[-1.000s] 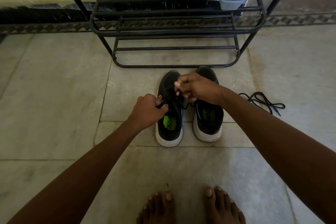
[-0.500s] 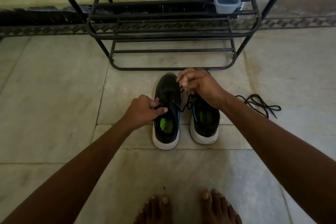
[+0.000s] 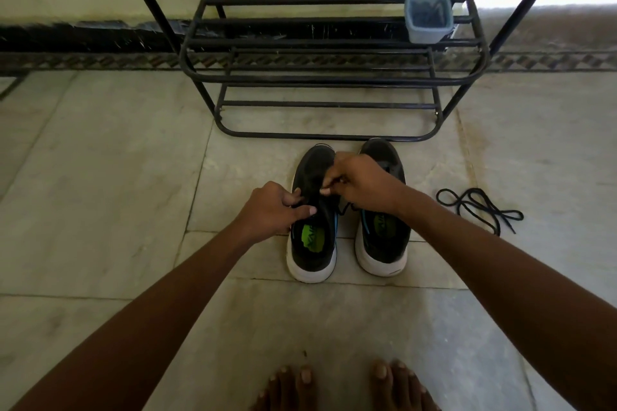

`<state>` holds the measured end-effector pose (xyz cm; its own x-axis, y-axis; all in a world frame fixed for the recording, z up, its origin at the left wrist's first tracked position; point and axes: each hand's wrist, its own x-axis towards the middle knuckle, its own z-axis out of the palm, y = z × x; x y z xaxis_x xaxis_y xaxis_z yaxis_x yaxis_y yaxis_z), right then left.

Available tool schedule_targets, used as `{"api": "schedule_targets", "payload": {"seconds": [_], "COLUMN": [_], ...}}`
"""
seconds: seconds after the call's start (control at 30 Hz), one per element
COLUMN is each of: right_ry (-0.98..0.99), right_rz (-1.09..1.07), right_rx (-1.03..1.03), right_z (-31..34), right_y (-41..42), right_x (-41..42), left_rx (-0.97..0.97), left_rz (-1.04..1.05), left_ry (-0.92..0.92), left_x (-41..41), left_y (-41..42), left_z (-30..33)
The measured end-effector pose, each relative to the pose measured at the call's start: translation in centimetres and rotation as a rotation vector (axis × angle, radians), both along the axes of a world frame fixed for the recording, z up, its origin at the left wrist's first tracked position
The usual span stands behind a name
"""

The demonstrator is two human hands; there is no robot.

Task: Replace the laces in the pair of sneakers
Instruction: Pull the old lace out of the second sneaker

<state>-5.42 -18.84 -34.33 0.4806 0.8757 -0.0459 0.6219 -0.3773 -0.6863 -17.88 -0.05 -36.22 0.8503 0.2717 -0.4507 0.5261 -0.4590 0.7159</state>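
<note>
Left hand (image 3: 272, 207) grips the left sneaker (image 3: 314, 220); right hand (image 3: 362, 182), fingers curled, pinches its lace (image 3: 344, 208) just above.

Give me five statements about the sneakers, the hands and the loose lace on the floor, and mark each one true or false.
1. Both hands work at the left sneaker. True: the left hand holds its side, and the right hand pinches the lace over it.
2. A loose lace lies on the floor to the right of the right sneaker. True.
3. The blue container stands on the floor beside the sneakers. False: it sits on a shelf of the black rack.
4. The sneakers lie on their sides. False: both stand upright on their white soles.
5. The person wears socks. False: the feet are bare.
</note>
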Motion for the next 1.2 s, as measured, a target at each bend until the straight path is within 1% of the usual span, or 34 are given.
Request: {"api": "schedule_targets", "payload": {"seconds": [0.1,0.2,0.27,0.3,0.33,0.37,0.4,0.47,0.53,0.57,0.67,0.73,0.87,0.93,1.0,1.1,1.2], "right_ry": [0.338,0.469,0.63,0.731,0.79,0.79,0.733,0.53,0.307,0.227,0.058,-0.037,-0.287,-0.342,-0.369,-0.336,-0.382], "right_rz": [-0.186,-0.287,-0.316,-0.323,-0.328,-0.331,-0.333,-0.311,-0.232,-0.176,-0.024,0.017,0.092,0.108,0.073,0.029,0.105], "right_rx": [0.228,0.361,0.449,0.476,0.481,0.465,0.433,0.356,0.242,0.187,0.033,-0.068,-0.212,-0.238,-0.203,-0.138,-0.181], "right_z": [1.3,2.7,3.3,3.3,3.3,3.1,2.7,2.1,1.8,1.8,1.7,1.5,0.7,0.7,1.1,1.6,1.6], "right_y": [-0.8,-1.0,-1.0,-0.9,-0.9,-0.7,-0.5,-0.3,-0.4,-0.6,-0.8,-0.4,0.6,0.8,0.9,0.5,0.3], "right_x": [0.5,0.2,-0.4,-0.7,-1.0,-1.1,-1.2,-1.1,-1.0,-1.0,-1.3,-1.4,-1.6,-1.7,-1.7,-1.9,-2.4], "left_rx": [-0.073,-0.064,-0.067,-0.068,-0.064,-0.056,-0.054,-0.058,-0.051,-0.045,-0.043,-0.049,-0.003,-0.002,-0.021,-0.013,0.01], "left_rz": [0.038,0.035,0.034,0.034,0.032,0.03,0.03,0.037,0.045,0.048,0.051,0.045,0.011,0.001,0.001,-0.009,-0.016], "left_ry": [0.028,0.027,0.027,0.03,0.032,0.032,0.031,0.03,0.03,0.03,0.021,0.02,0.002,-0.006,-0.018,-0.018,-0.009], "left_x": [0.0,-0.1,-0.1,-0.1,-0.1,-0.1,-0.1,0.0,0.0,0.0,0.0,0.1,-0.1,-0.2,-0.3,-0.2,-0.2], "left_y": [0.0,-0.1,-0.2,-0.2,-0.3,-0.3,-0.3,-0.3,-0.3,-0.3,-0.3,-0.3,-0.2,-0.2,-0.2,-0.1,0.0], "left_z": [-0.1,-0.1,0.0,0.1,0.2,0.2,0.2,0.1,-0.1,-0.2,-0.2,-0.2,-0.4,-0.5,-0.5,-0.5,-0.5]}}
